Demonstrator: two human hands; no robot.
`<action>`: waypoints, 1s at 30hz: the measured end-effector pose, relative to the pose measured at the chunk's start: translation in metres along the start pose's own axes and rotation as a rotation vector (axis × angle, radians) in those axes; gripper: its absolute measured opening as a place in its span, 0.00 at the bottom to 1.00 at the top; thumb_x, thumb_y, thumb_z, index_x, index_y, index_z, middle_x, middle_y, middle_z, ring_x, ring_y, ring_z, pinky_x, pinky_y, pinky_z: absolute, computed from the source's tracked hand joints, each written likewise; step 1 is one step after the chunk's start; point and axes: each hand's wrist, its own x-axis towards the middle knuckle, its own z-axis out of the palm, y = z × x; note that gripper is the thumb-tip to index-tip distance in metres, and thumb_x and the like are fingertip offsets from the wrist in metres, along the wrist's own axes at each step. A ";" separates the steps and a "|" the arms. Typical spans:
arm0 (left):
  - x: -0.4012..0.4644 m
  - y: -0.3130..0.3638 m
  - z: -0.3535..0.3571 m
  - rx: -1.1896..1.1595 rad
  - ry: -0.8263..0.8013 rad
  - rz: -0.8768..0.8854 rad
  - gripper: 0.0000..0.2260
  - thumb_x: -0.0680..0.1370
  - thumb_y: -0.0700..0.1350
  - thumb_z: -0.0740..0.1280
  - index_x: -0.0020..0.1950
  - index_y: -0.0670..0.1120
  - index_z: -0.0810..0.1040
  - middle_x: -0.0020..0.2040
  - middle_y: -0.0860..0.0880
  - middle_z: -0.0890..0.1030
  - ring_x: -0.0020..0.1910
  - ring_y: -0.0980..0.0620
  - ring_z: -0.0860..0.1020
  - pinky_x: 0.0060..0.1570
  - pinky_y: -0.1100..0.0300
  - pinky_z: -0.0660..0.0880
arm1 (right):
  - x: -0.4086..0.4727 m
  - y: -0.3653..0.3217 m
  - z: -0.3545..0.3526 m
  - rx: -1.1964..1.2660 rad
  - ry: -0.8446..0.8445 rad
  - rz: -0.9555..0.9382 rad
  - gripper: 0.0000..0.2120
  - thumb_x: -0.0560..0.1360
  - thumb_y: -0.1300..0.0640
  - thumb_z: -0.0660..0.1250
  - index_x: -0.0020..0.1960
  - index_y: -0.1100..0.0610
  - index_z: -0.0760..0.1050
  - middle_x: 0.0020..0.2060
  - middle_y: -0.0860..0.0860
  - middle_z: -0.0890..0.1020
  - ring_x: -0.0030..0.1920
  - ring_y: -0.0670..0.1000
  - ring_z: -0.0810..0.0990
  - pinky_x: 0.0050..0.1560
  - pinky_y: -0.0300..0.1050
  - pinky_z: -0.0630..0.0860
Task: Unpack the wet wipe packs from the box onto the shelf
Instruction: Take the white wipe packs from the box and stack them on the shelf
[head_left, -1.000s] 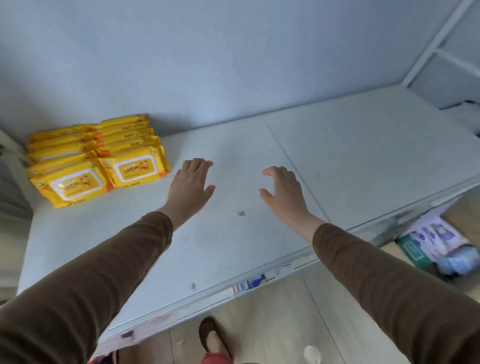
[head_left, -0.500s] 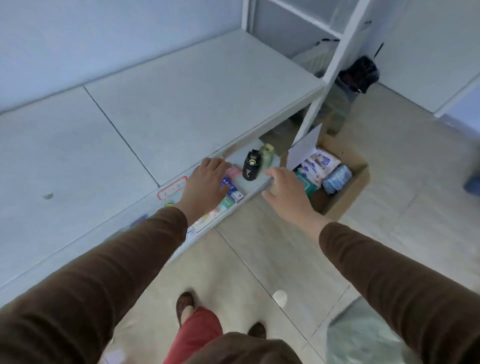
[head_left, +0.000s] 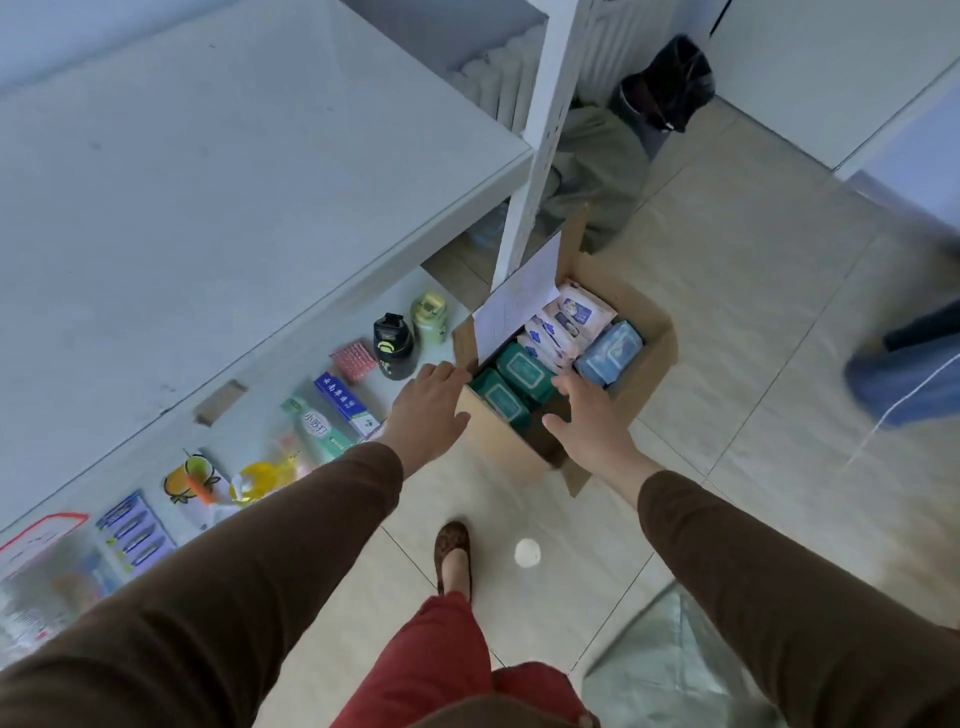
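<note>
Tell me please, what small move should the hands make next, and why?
Probably lower both hands onto the green packs and grip one. The left hand and right hand are open and hold nothing, and they hover at the near end of the open cardboard box, right beside those packs.

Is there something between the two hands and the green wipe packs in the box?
Nothing visible. The cardboard box is open on top; its white-labelled flap stands at the far-left side. Left hand and right hand hang just above the green wipe packs.
</note>
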 end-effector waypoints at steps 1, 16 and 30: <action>0.019 0.008 0.004 0.005 -0.024 0.008 0.23 0.76 0.48 0.67 0.70 0.47 0.71 0.64 0.47 0.74 0.64 0.44 0.70 0.60 0.49 0.72 | 0.014 0.013 -0.006 0.016 -0.018 0.034 0.24 0.78 0.53 0.67 0.72 0.52 0.65 0.67 0.51 0.73 0.68 0.53 0.71 0.65 0.50 0.72; 0.268 0.098 0.101 -0.027 -0.266 -0.084 0.23 0.80 0.49 0.64 0.75 0.51 0.66 0.74 0.50 0.68 0.73 0.49 0.65 0.70 0.53 0.64 | 0.245 0.204 -0.034 0.167 -0.209 0.178 0.22 0.77 0.52 0.67 0.69 0.53 0.68 0.65 0.51 0.75 0.65 0.53 0.75 0.62 0.49 0.74; 0.475 0.071 0.258 0.323 -0.450 -0.042 0.23 0.80 0.46 0.65 0.74 0.45 0.66 0.71 0.47 0.70 0.69 0.46 0.70 0.63 0.49 0.73 | 0.476 0.330 0.039 -0.053 -0.247 0.096 0.25 0.76 0.56 0.67 0.70 0.61 0.66 0.66 0.59 0.72 0.66 0.60 0.71 0.65 0.51 0.69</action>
